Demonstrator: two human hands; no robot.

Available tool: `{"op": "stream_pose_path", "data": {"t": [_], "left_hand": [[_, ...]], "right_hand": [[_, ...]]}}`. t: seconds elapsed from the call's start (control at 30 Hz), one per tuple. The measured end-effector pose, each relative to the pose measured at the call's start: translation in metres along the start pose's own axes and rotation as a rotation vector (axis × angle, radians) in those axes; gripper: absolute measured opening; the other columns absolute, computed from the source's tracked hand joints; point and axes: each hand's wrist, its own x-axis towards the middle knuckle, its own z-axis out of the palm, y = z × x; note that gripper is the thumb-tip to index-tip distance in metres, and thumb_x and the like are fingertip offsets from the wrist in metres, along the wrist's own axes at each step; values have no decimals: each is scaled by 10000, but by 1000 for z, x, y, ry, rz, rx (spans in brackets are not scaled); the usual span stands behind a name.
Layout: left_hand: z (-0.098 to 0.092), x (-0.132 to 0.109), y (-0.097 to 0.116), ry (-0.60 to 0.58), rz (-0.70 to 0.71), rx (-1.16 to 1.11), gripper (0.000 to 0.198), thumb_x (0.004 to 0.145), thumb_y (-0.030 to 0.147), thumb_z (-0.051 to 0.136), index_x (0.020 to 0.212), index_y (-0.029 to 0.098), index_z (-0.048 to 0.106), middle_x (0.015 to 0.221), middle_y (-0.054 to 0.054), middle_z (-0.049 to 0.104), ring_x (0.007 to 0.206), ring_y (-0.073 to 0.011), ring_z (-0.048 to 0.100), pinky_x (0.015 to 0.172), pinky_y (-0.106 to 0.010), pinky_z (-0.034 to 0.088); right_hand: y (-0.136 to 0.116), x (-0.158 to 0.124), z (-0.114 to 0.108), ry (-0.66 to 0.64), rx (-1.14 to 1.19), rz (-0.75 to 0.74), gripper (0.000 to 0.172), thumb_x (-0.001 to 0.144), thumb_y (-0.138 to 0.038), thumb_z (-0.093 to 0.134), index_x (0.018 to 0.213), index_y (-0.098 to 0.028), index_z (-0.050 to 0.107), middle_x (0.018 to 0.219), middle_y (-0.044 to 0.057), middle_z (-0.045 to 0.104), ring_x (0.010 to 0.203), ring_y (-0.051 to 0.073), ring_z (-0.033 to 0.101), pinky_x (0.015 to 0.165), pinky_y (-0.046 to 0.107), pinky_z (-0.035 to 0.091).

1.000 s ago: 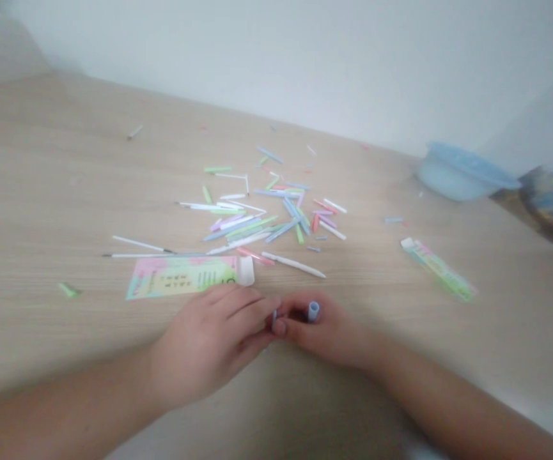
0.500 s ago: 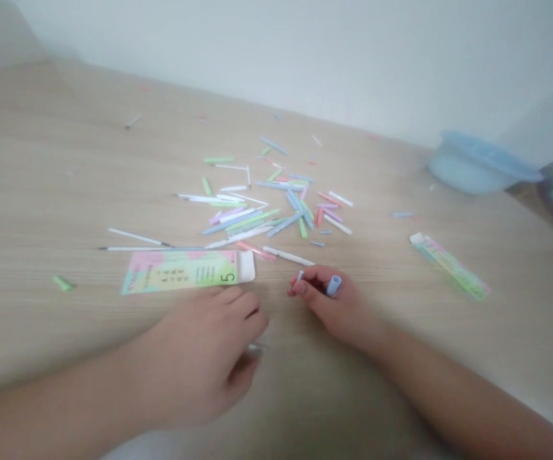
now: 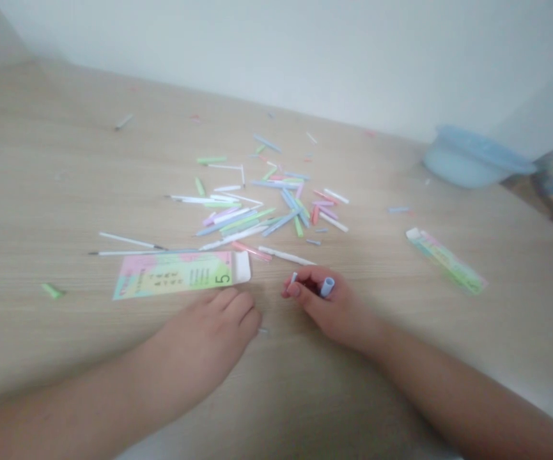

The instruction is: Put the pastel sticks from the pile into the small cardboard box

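table point(image 3: 65, 160): bears the carton near its front edge.
pen parts point(image 3: 257, 211): dozens lie loose just beyond the carton; the work looks early, with only 1 piece in hand.
carton point(image 3: 175, 275): flat, end flap open.
left hand point(image 3: 209, 338): just in front of the carton, palm down, fingers curled; grip cannot be told.
right hand point(image 3: 334, 306): right of the carton, clenched around the blue tube.
blue tube point(image 3: 327, 286): upright in that fist.
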Motion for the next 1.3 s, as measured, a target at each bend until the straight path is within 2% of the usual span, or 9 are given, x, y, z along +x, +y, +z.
{"op": "stream_pose_path", "data": {"t": [0.23, 0.3, 0.47, 0.6, 0.8, 0.93, 1.07, 1.23, 1.3], "left_hand": [[4, 1, -10, 93, -143, -164, 140, 1036, 134, 493, 990, 206, 603, 965, -57, 687, 929, -262, 671, 865, -417, 537], [3, 1, -11, 135, -172, -231, 157, 1062, 176, 466, 1135, 213, 601, 1052, -58, 710, 997, -253, 687, 886, -399, 539], [-4, -2, -11, 197, -126, -298, 551, 1024, 106, 400, 1533, 315, 383, 1206, -43, 694, 1086, -235, 689, 907, -375, 542], [-6, -4, -13, 206, -116, -339, 567, 1006, 116, 398, 1515, 364, 428, 1098, -21, 677, 977, -217, 696, 855, -349, 554], [-2, -1, -14, 259, -193, -445, 378, 1056, 181, 428, 1402, 298, 522, 1240, -22, 712, 1118, -198, 703, 989, -322, 533], [2, 0, -13, 323, -271, -548, 273, 1071, 290, 511, 1339, 305, 560, 1185, -3, 738, 1069, -188, 721, 968, -299, 539], [7, -2, -12, 363, -297, -767, 297, 1076, 295, 519, 1372, 331, 522, 1066, 13, 736, 961, -160, 734, 881, -275, 552], [8, -2, -10, 383, -270, -925, 485, 1097, 242, 461, 1542, 361, 307, 1015, 19, 690, 969, -142, 699, 890, -271, 535], [5, -2, -8, 399, -285, -910, 379, 1103, 239, 428, 1467, 339, 393, 1000, 14, 657, 951, -136, 662, 886, -265, 519]], "right_hand": [[-4, 1, -1, 3, -4, 8, 261, 959, -468, 664, 902, -220, 724, 806, 21, 701, 730, 178, 594, 663, 297, 469], [-4, 1, 0, 6, 23, 10, 255, 953, -466, 671, 911, -219, 719, 808, 18, 698, 726, 173, 590, 657, 292, 471], [-3, -3, 5, 17, 7, 4, 229, 962, -459, 682, 922, -234, 707, 768, -16, 663, 672, 153, 559, 610, 274, 450], [-6, -8, 7, -24, -142, -90, 146, 983, -363, 659, 928, -245, 726, 763, -24, 672, 690, 154, 589, 672, 288, 485], [-7, -12, 6, -80, -212, -145, 133, 998, -334, 646, 993, -246, 746, 864, -9, 739, 771, 156, 645, 728, 286, 505], [-7, -13, 4, -148, -212, -174, 127, 1001, -315, 638, 974, -235, 733, 829, -19, 722, 742, 143, 632, 731, 278, 501], [-6, -13, 4, -165, -214, -201, 124, 1003, -308, 635, 979, -233, 731, 799, -29, 694, 709, 134, 605, 728, 275, 492], [-4, -13, 3, -174, -215, -203, 137, 1005, -318, 634, 966, -232, 734, 773, -34, 678, 686, 129, 590, 715, 273, 485], [-5, -13, 4, -164, -235, -222, 130, 1001, -317, 643, 967, -230, 734, 769, -35, 678, 682, 128, 592, 720, 274, 487]]}}
